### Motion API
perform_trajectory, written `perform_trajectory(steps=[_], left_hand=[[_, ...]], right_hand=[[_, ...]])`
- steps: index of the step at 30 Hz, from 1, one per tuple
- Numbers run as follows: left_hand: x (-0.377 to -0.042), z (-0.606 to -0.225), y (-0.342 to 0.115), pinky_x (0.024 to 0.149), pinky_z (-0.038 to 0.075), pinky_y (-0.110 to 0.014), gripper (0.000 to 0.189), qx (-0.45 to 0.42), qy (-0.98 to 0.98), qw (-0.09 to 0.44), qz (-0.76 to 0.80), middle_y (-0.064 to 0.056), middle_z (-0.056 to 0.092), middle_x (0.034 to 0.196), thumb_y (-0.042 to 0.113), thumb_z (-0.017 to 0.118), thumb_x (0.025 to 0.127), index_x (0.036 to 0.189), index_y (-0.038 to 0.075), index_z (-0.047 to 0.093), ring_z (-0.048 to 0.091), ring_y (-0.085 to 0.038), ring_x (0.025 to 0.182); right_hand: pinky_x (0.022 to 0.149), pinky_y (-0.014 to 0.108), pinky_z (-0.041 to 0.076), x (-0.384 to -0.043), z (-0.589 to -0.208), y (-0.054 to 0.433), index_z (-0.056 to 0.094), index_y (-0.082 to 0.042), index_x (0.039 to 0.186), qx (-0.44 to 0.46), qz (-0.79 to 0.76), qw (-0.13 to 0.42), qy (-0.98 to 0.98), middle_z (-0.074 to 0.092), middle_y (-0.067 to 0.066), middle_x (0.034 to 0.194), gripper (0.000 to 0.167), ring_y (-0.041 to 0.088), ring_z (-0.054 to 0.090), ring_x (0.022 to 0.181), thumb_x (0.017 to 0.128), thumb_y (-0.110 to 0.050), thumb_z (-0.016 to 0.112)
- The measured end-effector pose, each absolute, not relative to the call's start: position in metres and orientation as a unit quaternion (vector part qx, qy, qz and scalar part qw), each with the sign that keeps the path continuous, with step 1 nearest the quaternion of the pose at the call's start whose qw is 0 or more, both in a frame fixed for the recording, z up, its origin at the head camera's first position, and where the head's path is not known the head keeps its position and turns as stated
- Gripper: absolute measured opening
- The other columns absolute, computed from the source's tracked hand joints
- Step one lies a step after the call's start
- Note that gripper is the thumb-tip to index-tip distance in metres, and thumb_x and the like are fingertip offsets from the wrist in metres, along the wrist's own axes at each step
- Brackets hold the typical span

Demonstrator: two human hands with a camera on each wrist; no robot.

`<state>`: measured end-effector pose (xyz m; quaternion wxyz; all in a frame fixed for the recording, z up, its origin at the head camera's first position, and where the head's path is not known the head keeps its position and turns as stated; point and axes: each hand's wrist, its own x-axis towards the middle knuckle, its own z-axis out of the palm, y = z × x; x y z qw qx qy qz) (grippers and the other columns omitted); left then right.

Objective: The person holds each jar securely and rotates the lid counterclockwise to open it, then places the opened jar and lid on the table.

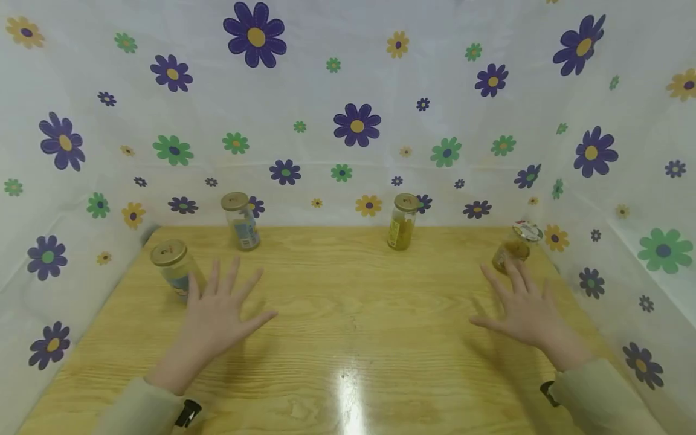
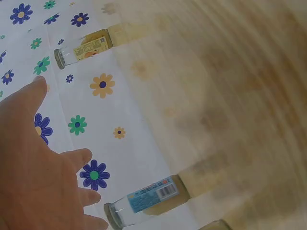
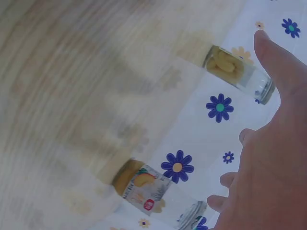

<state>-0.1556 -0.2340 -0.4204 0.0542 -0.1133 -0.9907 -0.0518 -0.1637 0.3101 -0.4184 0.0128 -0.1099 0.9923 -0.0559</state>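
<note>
You hold both hands over the bench (image 1: 353, 284), palms down, fingers spread wide and gripping nothing. Your left hand (image 1: 214, 317) is nearest the front-left jar (image 1: 176, 272), which has a gold lid and stands at the left side of the bench, partly hidden behind your fingers; you cannot tell from the overlap whether they touch. Beyond it, near the back edge, stands the back-left jar (image 1: 247, 231), gold-lidded too, with a blue label carrying a barcode. Your right hand (image 1: 524, 311) is splayed in front of the right jar (image 1: 504, 258), whose lid is pale and patterned and whose label shows fruit; your fingertips overlap its lower part in the head view. The back-right jar (image 1: 401, 232), with a gold lid and yellowish contents, stands between the two hands near the back edge, well apart from both. A flowered white cloth (image 1: 310, 90) hangs behind and at both sides.
</note>
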Motion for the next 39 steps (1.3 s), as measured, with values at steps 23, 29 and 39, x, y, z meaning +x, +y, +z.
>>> perform_trajectory(steps=[23,29,39], left_hand=[[-0.188,-0.348,-0.248,0.122,0.015,-0.081,0.096,-0.08,-0.991,0.089,-0.06,-0.038,0.024,0.167,0.077,0.051,0.098,0.163,0.007,0.037,0.023,-0.062,0.152],[-0.196,-0.345,-0.268,0.12,0.018,-0.079,0.097,-0.07,-0.988,0.11,-0.077,-0.04,0.035,0.159,0.073,0.052,0.099,0.161,0.0,0.037,0.032,-0.063,0.145],[-0.199,-0.349,-0.304,0.118,0.029,-0.075,0.101,-0.048,-0.984,0.134,-0.103,-0.043,0.046,0.149,0.07,0.059,0.097,0.154,-0.011,0.041,0.042,-0.064,0.136]], right_hand=[[0.119,0.079,0.031,-0.198,-0.361,0.24,0.033,-0.012,0.167,-0.201,-0.048,-0.022,0.978,0.03,0.032,0.168,0.095,0.058,0.035,0.15,0.095,-0.062,0.071],[0.123,0.07,0.035,-0.209,-0.353,0.218,0.033,-0.01,0.166,-0.219,-0.046,-0.031,0.974,0.031,0.031,0.169,0.098,0.054,0.039,0.151,0.094,-0.066,0.07],[0.124,0.061,0.039,-0.218,-0.346,0.179,0.038,-0.011,0.164,-0.232,-0.025,-0.036,0.972,0.044,0.024,0.165,0.096,0.046,0.047,0.148,0.094,-0.069,0.068]])
